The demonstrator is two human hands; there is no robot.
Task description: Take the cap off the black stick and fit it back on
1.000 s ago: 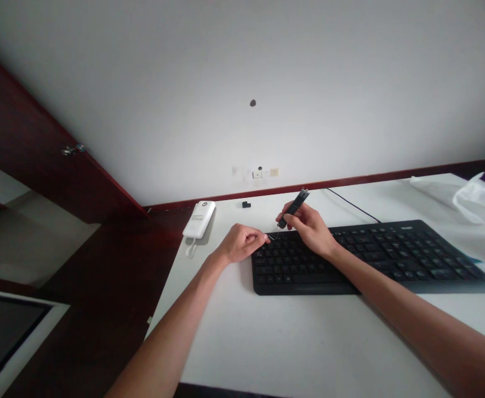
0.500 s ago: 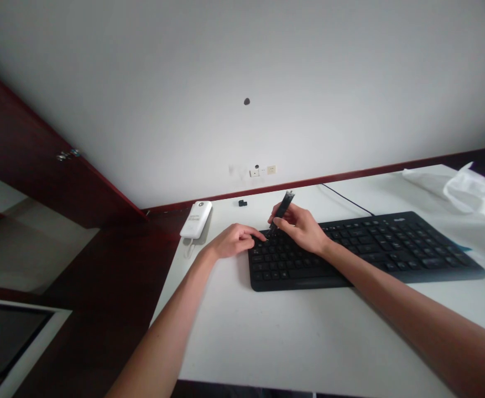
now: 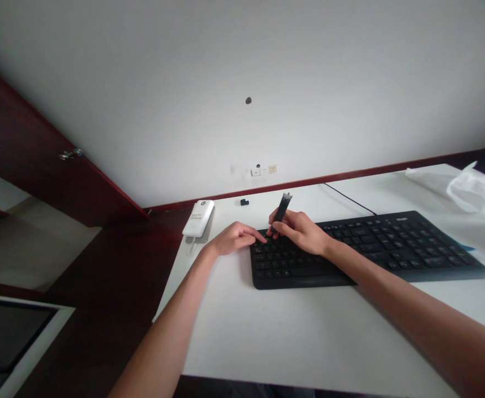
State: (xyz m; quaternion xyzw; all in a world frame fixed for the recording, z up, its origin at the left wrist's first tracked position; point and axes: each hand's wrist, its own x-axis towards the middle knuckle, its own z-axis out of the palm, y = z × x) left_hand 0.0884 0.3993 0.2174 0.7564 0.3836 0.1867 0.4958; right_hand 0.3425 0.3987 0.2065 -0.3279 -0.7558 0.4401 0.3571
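A black full-size keyboard [image 3: 366, 243] lies on the white table with its number pad to the right. My right hand [image 3: 302, 232] is closed round a slim black pen-like tool [image 3: 281, 213]. That tool tilts upright, its grey end up and its lower end down at the upper left keys; my fingers partly hide that end. From the left, my left hand [image 3: 234, 239] reaches over the keyboard's corner. Its index finger stretches out to the keys beside the tool's lower end, and the other fingers are loosely bent. I see nothing held in it.
Left on the white table [image 3: 308, 337] lies a white power bank [image 3: 199, 218] with a short cable. A small black object [image 3: 244, 202] sits near the back edge. A white bag [image 3: 480, 188] rests at the right, and the keyboard cable [image 3: 350, 199] runs backward.
Both hands stay at the upper left keys. The black tool is slightly lower and a little to the left against the keyboard; the whole view has shifted slightly.
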